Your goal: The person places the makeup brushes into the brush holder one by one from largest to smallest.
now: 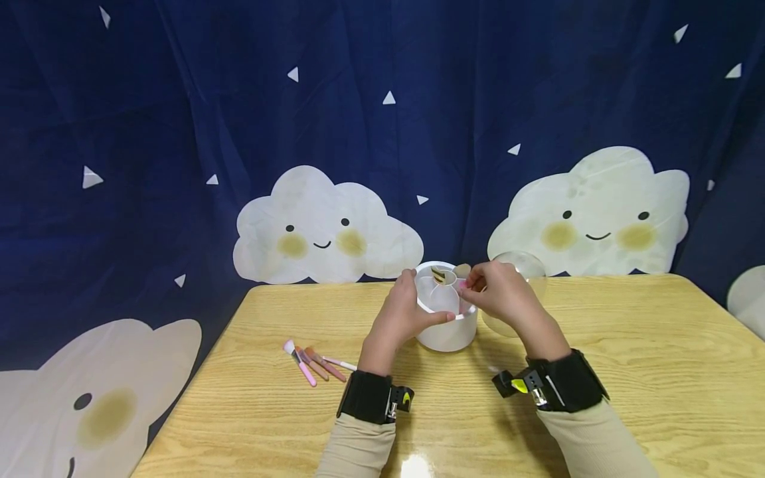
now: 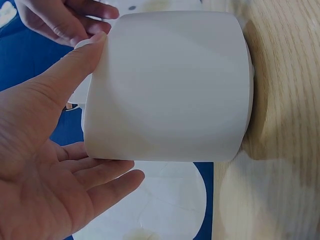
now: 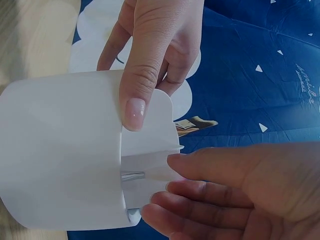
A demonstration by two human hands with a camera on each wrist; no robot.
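Note:
A white round container (image 1: 447,335) with divided compartments stands on the table. My left hand (image 1: 397,312) grips its left side, the thumb along the near rim and the fingers around the far side. Over the right-hand compartment is my right hand (image 1: 505,292), its thumb and fingertips pinching the pale pink head of a makeup brush. In the right wrist view the silver ferrule of that brush (image 3: 132,175) shows inside the compartment; its handle is hidden by the wall. A black-and-gold striped item (image 1: 439,275) and a tan rounded piece (image 1: 462,270) poke up from the container.
Several makeup brushes (image 1: 301,362) with pink and brown handles lie on the wooden table (image 1: 269,431), left of my left wrist. A clear round lid (image 1: 532,264) stands behind my right hand. A dark blue curtain (image 1: 382,133) with clouds hangs behind the table.

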